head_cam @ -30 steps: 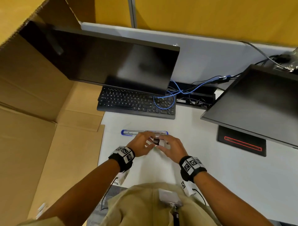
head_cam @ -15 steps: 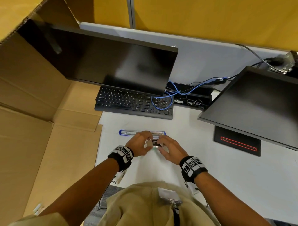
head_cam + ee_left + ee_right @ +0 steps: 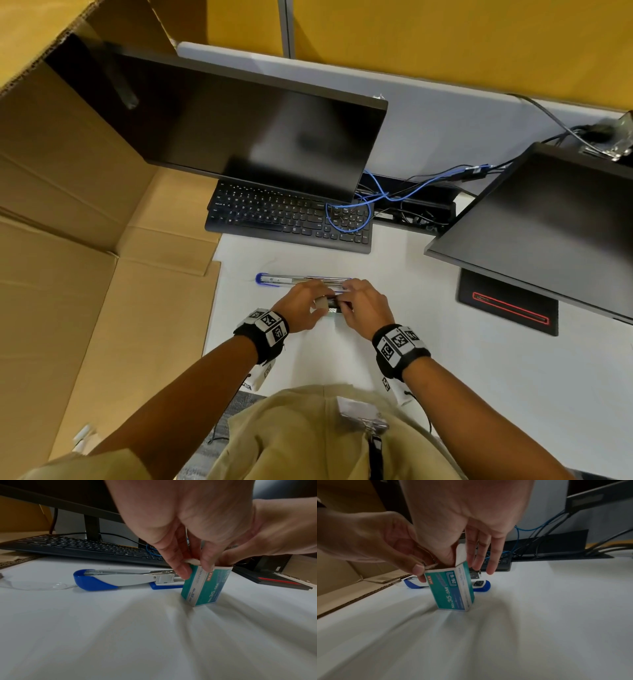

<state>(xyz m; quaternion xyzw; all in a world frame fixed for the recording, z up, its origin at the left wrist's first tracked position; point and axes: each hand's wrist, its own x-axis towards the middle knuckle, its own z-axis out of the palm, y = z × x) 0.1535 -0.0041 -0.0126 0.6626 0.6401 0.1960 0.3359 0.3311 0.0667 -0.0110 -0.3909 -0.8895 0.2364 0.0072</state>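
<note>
Staple box (image 3: 205, 586) stands on end on white desk (image 3: 120, 635), just in front of opened blue-white stapler (image 3: 120, 580). Left hand (image 3: 171, 513) pinches its top rim. Right hand (image 3: 462, 513) dips fingers into the open top (gripping a strip? can't tell). Risk: a sideways pull tips the box and spills staples, or the strip snaps. Keyboard (image 3: 287, 219), dark monitor (image 3: 239, 130), cardboard carton (image 3: 68, 240) at left, yellow partition (image 3: 445, 41) behind.

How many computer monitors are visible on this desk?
2. The left monitor stands at the back, overhanging the keyboard. The right monitor stands at the right side, above a black pad. Others may be out of frame.
</note>
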